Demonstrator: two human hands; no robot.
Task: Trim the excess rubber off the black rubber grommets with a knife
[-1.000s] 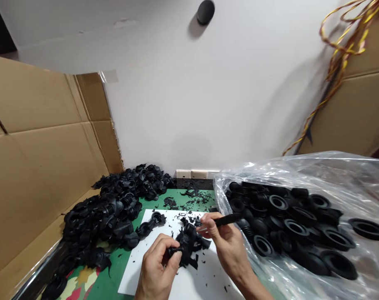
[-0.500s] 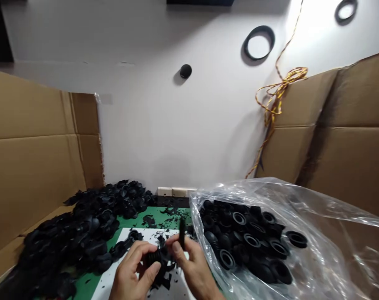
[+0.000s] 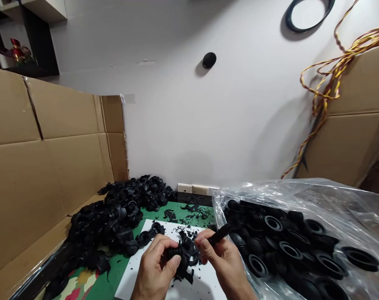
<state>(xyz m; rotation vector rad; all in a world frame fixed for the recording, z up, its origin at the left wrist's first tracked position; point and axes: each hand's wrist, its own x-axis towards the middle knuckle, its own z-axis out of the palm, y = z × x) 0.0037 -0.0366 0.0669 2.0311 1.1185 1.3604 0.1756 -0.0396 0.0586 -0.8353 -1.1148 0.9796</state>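
Note:
My left hand (image 3: pixel 156 266) is closed around a black ribbed rubber part (image 3: pixel 178 255), held just above a white sheet (image 3: pixel 204 279) on the green mat. My right hand (image 3: pixel 219 256) grips a slim black-handled tool (image 3: pixel 219 233), its handle sticking up to the right and its tip against the part. Black rubber shavings (image 3: pixel 189 223) lie scattered over the sheet and mat around my hands.
A heap of black rubber parts (image 3: pixel 114 221) fills the left of the mat against a cardboard wall (image 3: pixel 45 166). A clear plastic bag (image 3: pixel 302 233) of black rubber parts sits at the right. Yellow-red cable (image 3: pixel 327 83) hangs on the white wall.
The view has swung down and to the left. The tool's handle has tipped from upright toward the right. Both hands still hold the part and the tool.

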